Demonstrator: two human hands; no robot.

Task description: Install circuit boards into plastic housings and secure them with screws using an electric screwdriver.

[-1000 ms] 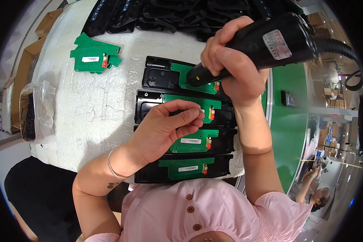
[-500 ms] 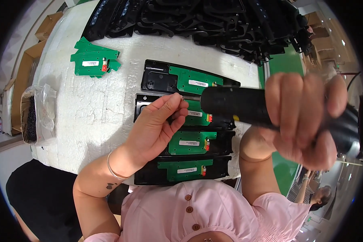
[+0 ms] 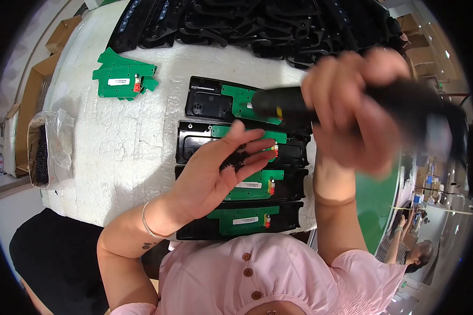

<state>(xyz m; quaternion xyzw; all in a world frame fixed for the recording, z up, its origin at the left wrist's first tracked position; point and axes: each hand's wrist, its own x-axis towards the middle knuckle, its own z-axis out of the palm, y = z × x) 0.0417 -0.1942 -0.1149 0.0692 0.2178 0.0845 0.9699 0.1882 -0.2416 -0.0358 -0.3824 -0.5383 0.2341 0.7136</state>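
Observation:
My right hand [image 3: 355,113], smeared by motion, grips a black electric screwdriver [image 3: 286,101]. Its front end points left over the green circuit board [image 3: 239,94] in the farthest black plastic panel [image 3: 207,104]; whether the bit touches anything cannot be made out. My left hand [image 3: 202,181] is palm up over the middle panels, its fingers uncurled but cupping a small heap of tiny black screws [image 3: 236,159]. Beneath it, the second panel [image 3: 186,149] is partly covered. Two nearer panels, one with a green board [image 3: 255,190] and one with another board [image 3: 231,226], lie toward me.
A stack of green circuit boards [image 3: 123,79] lies at the far left on the white foam surface [image 3: 126,131]. At the left edge, a plastic-lined box [image 3: 39,152] holds many small black pieces. Black plastic parts [image 3: 226,21] are piled along the back. A person [image 3: 418,254] is at far right.
My left hand has uncurled from a pinch near the screwdriver's tip, showing the screws in its palm. The screwdriver has moved away from those fingers, slightly farther from me, in my right hand.

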